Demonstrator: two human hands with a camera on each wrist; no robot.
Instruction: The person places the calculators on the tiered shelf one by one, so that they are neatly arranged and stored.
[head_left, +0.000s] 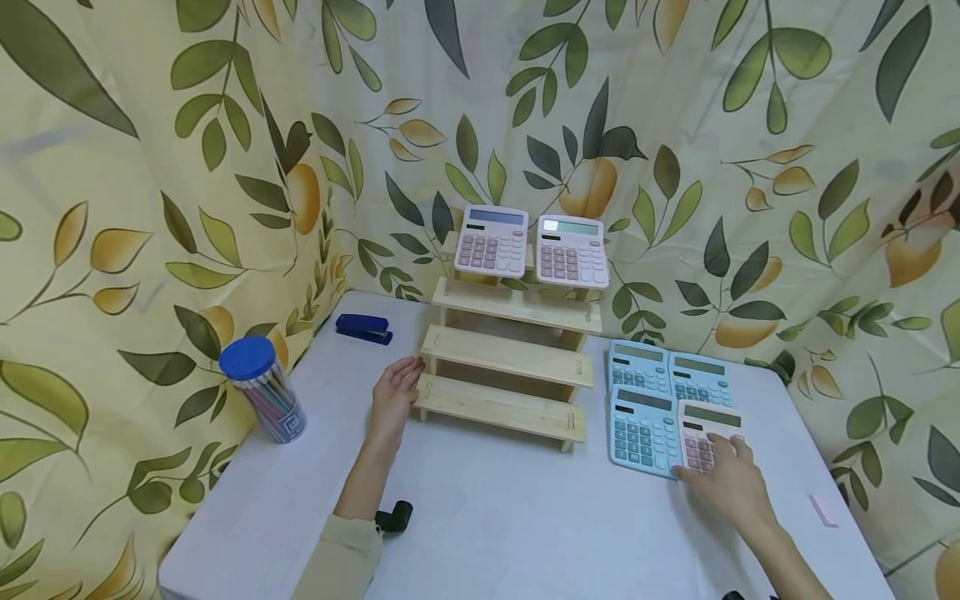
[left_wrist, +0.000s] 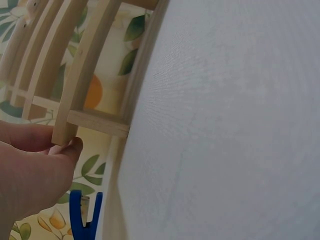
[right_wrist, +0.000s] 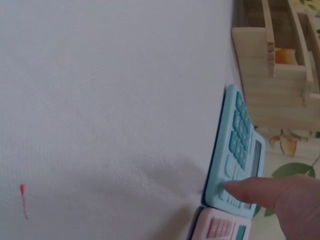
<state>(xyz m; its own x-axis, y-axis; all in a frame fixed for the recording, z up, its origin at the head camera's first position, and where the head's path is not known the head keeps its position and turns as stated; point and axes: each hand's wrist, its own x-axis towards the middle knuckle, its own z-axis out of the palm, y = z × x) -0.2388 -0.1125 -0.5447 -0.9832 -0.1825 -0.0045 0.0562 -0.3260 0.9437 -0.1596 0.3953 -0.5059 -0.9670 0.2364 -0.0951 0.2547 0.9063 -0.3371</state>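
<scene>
My left hand (head_left: 393, 392) pinches the left end of the lowest board of a stepped wooden shelf (head_left: 498, 408); in the left wrist view, thumb and fingers (left_wrist: 37, 137) close around the board's end. My right hand (head_left: 727, 483) lies over a pink calculator (head_left: 708, 414), fingertips on its keys. Its straight thumb (right_wrist: 250, 190) reaches over the lower edge of a blue calculator (head_left: 641, 429) beside it. Two more blue calculators (head_left: 637, 362) lie behind these, edge to edge. On the shelf's top tier, two pink calculators (head_left: 491, 242) lean side by side.
Left of the shelf lies a blue stapler (head_left: 363, 327). A clear jar of colored sticks with a blue lid (head_left: 247, 358) stands at the table's left edge. A small pink slip (head_left: 823, 510) lies at the right. Leaf-patterned cloth (head_left: 525, 100) hangs behind the table.
</scene>
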